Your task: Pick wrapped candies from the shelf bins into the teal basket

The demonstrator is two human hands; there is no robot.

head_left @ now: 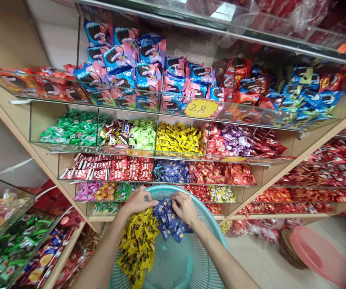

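Observation:
A teal plastic basket (204, 218) is in front of me, below the shelves. Yellow-wrapped candies (138, 245) are heaped along its left side. A smaller pile of dark blue-wrapped candies (170, 220) lies in the middle, towards the far rim. My left hand (139, 200) is over the far left of the basket, fingers curled, its tips at the left edge of the blue pile. On the pile's right side, my right hand (185, 206) has its fingers bent in and touching the blue candies. What either hand pinches, if anything, is too small to make out.
Shelves with clear dividers hold wrapped sweets, among them yellow candies (179, 138) and blue candies (172, 170) like those in the basket. A yellow price tag (201, 108) reads 28. At right, a pink basket (320, 257) leans near the floor. Green-wrapped sweets (13, 249) fill a bin at left.

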